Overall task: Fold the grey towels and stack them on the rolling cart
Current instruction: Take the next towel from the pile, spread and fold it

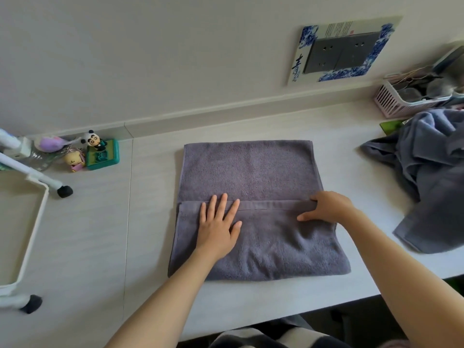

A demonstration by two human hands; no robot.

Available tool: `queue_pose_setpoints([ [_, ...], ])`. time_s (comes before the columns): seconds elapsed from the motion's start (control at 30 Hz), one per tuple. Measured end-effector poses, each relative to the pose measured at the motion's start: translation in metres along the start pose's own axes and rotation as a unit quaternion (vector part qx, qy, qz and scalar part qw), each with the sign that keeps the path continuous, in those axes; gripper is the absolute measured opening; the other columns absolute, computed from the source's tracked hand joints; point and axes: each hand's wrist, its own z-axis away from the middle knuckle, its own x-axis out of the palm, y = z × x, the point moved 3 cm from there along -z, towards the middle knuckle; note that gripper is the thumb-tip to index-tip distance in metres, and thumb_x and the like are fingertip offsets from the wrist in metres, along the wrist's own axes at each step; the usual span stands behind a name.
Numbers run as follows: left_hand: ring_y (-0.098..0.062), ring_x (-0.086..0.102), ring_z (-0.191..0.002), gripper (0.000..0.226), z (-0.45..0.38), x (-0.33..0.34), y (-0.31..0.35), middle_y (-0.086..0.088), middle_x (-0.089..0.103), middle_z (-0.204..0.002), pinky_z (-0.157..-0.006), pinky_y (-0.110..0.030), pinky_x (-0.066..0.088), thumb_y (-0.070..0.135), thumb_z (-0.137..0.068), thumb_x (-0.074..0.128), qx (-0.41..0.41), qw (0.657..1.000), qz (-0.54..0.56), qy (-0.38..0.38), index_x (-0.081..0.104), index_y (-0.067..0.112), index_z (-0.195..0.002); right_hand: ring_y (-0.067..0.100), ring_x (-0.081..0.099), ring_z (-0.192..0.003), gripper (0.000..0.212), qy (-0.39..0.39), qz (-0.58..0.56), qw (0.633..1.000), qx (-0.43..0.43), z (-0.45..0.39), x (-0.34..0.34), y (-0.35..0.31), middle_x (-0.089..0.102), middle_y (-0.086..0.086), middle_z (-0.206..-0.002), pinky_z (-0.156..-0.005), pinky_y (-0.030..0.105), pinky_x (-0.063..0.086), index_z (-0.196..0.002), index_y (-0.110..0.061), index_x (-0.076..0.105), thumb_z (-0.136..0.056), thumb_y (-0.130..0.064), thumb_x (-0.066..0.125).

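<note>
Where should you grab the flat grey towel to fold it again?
Probably at the folded towel's two far corners by the wall, coming from above. That part lies single and flat, with a straight edge, so pulling it toward you would cover the near flap where the left hand presses.

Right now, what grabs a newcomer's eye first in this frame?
The grey towel spread mid-table, its near part folded up, with the left hand flat on the fold and the right hand at the fold's right end. Next, the rumpled grey towel heap at right and the white cart at left.
</note>
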Motion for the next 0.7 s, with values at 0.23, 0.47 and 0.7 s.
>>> queue_pose_setpoints([
  [0.23, -0.028, -0.003, -0.147, 0.065, 0.000, -0.003, 0.005, -0.005, -0.001, -0.159, -0.114, -0.047, -0.013, 0.054, -0.086, -0.003, -0.007, 1.000, 0.000, -0.009, -0.004, 0.031, -0.147, 0.028, 0.055, -0.101, 0.039, 0.141, -0.040, 0.986, 0.084, 0.005, 0.026, 0.022, 0.061, 0.005, -0.108, -0.072, 0.032, 0.041, -0.102, -0.019, 0.059, -0.086, -0.054, 0.056],
  [0.47, -0.030, 0.034, -0.138, 0.057, 0.020, -0.009, 0.045, -0.013, 0.038, -0.148, -0.113, -0.046, 0.012, 0.035, -0.088, 0.034, 0.051, 0.996, 0.044, 0.061, 0.047, 0.010, -0.138, 0.035, 0.045, -0.112, 0.038, 0.379, -0.055, 0.922, 0.048, 0.034, 0.056, -0.015, 0.057, 0.018, -0.118, -0.099, 0.048, 0.028, -0.113, -0.009, 0.061, -0.079, -0.025, 0.064],
  [0.7, -0.031, 0.024, -0.141, 0.063, 0.034, 0.008, 0.052, -0.005, 0.033, -0.152, -0.111, -0.054, 0.016, 0.038, -0.084, 0.038, 0.049, 0.998, 0.001, 0.025, 0.037, 0.019, -0.144, 0.023, 0.033, -0.138, 0.050, 0.271, -0.015, 0.950, -0.155, 0.059, 0.113, -0.083, 0.042, 0.002, -0.146, -0.114, 0.040, 0.015, -0.141, -0.028, 0.041, -0.094, -0.042, 0.032],
])
